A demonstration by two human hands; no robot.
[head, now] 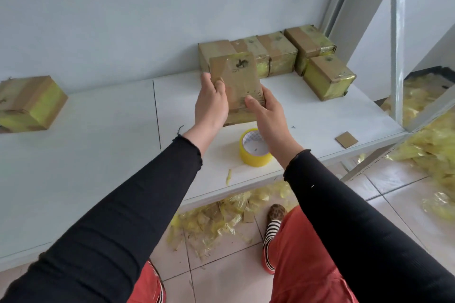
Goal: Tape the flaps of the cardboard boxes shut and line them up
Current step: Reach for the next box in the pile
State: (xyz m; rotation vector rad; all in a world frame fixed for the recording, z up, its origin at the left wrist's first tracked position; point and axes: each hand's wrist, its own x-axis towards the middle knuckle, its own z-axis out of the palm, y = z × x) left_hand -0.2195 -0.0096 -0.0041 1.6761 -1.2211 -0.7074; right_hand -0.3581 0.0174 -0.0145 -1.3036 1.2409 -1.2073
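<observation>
2 hands, your left hand (211, 101) and right hand (267, 115), grip 1 taped box (237, 81) above the table (98, 155); next, set it beside the row of boxes (261, 56).

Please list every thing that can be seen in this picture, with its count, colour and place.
held box: one, brown, taped, between both hands above the table
boxes in the row: five, brown with yellow tape, at the wall, far right
lone box: one, brown and yellow, far left
tape roll: one, yellow, near front edge
cardboard scrap: one, brown, right edge
table: one, white
tape scraps: many, yellow, on the floor
hands: left hand, right hand, both grip the held box; black sleeves
</observation>
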